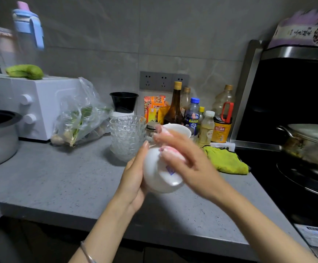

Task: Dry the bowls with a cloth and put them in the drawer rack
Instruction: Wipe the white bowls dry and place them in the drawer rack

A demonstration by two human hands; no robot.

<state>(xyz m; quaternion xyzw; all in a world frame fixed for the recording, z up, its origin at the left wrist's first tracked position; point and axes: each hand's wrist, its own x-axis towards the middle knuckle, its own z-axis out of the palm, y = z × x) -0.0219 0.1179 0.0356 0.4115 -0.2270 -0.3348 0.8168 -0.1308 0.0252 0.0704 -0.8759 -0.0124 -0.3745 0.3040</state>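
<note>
Centre frame, above the table (59, 177), the left hand (133, 179) cups a white bowl (158, 177), its base tipped toward the camera, with fingers wrapped round its side. The right hand (192, 164) is blurred, its fingers bunched on a pink cloth (171, 150) pressed against the bowl. Just behind sit a stack of glass bowls (127, 135) and a second white bowl (179, 129).

Two white bowls (158, 179), one stack of perhaps five glass bowls (127, 135), one pink cloth (171, 151), one green cloth (226, 161), three wall sockets (163, 80), six bottles (175, 105) far right.
</note>
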